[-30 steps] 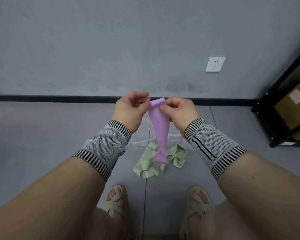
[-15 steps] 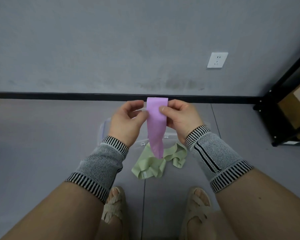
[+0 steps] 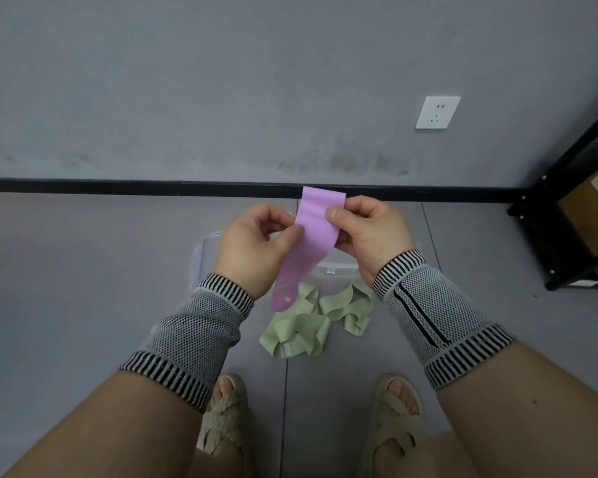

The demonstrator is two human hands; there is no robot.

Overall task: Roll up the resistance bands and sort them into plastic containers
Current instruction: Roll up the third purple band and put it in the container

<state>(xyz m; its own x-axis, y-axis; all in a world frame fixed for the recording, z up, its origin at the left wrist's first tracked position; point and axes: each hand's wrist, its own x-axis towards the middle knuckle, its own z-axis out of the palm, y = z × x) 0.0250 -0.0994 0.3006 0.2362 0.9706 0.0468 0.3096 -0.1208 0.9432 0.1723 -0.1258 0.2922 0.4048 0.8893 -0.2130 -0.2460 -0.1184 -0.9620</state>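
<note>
wall socket [image 3: 437,112] on grey wall | black shelf [image 3: 566,215] right, cardboard box [image 3: 597,208] inside | beige sandals [image 3: 392,429]

your left hand [image 3: 252,248] and right hand [image 3: 369,232] are raised side by side before you, thumbs and fingers pinching the purple band [image 3: 313,236]; both wrists wear striped knit sleeves.

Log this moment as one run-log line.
left hand: pinches purple band | right hand: pinches purple band | green bands: on floor | container: behind hands
</note>
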